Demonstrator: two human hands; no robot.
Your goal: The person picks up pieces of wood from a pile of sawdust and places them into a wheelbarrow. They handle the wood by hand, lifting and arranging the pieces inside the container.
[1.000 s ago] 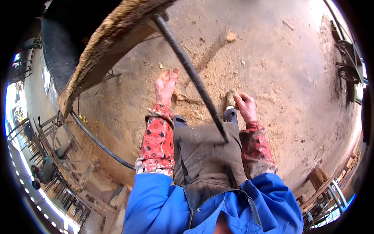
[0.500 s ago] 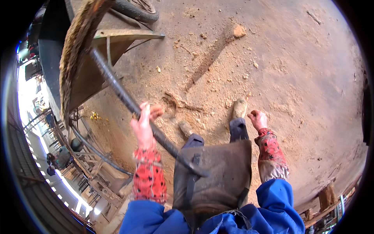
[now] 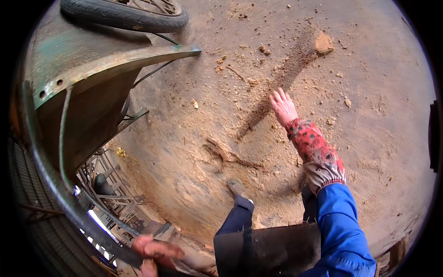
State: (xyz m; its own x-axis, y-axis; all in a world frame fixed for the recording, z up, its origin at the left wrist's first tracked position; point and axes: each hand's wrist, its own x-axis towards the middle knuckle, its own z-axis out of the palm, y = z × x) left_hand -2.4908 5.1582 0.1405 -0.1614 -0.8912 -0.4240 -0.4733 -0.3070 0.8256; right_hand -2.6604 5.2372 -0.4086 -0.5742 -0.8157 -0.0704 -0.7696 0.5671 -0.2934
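At the lower left, my left hand (image 3: pixel 157 249) is wrapped round a dark curved metal handle (image 3: pixel 76 210) of a wheelbarrow. The wheelbarrow's worn metal tray (image 3: pixel 55 44) stands tipped at the upper left, with its black tyre (image 3: pixel 124 16) beyond it. My right hand (image 3: pixel 283 107) is stretched forward over the floor, fingers apart and holding nothing. Below it in the picture lies a long dark brown, log-like piece (image 3: pixel 267 99) with a pale end (image 3: pixel 324 44). Whether the hand touches this piece cannot be told.
Sawdust-like crumbs and small chips cover the brown floor (image 3: pixel 383 138). A forked brown piece of debris (image 3: pixel 226 157) lies before my shoe (image 3: pixel 237 188). A second wheelbarrow handle (image 3: pixel 106 212) runs past a wooden frame (image 3: pixel 108 177) at the left. My dark apron (image 3: pixel 286 247) hangs below.
My left hand has moved down and left with the handle. The wheelbarrow has shifted in view and its tray edge no longer shows. My right hand has reached forward and opened.
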